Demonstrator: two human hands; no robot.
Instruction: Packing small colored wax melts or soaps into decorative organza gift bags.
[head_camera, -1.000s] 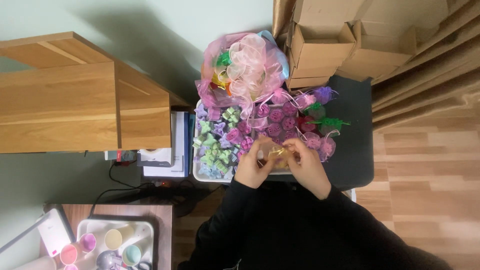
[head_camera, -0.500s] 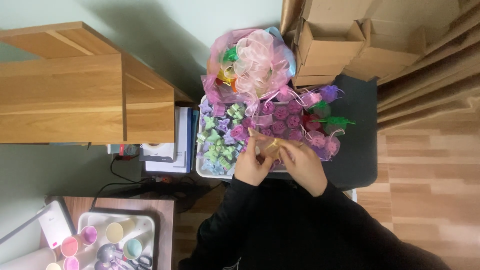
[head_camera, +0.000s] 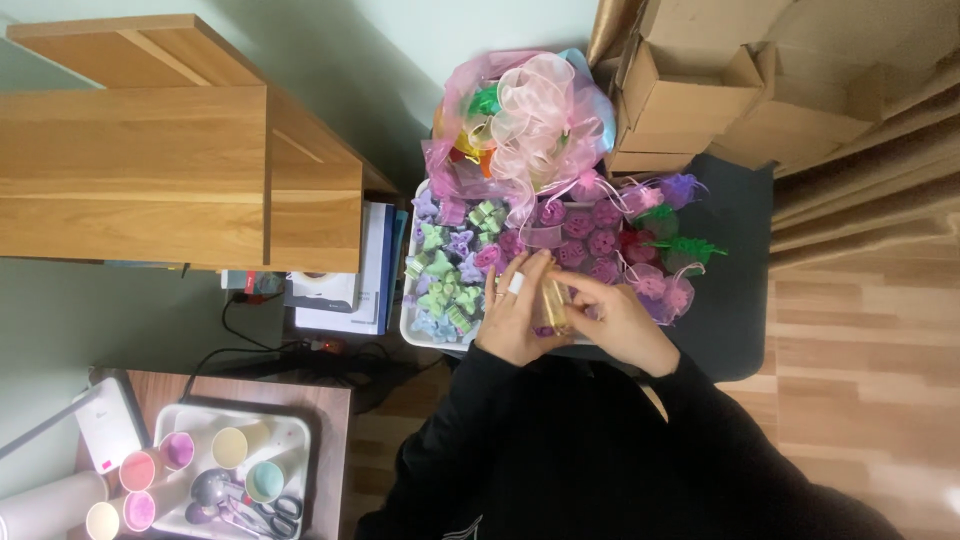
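Sheer yellowish pouch (head_camera: 553, 303) pinched between both hands: left (head_camera: 512, 312), right (head_camera: 612, 318). Raised upright since a moment ago, at tray's (head_camera: 410, 318) near edge, over purple and green pieces (head_camera: 445, 290).

A small sheer pouch of pale yellow-gold organza (head_camera: 553, 303) sits just right of the frame's centre, pinched between both hands. It stands roughly upright, taller than it is wide, and its fabric is thin enough to let light through. Something purple shows at its lower end, though what it is cannot be made out. The pouch hangs over the near edge of a white rectangular tray (head_camera: 412, 318), which holds rows of small moulded pieces in green, lilac and magenta. Its upper end points toward the middle of that tray.
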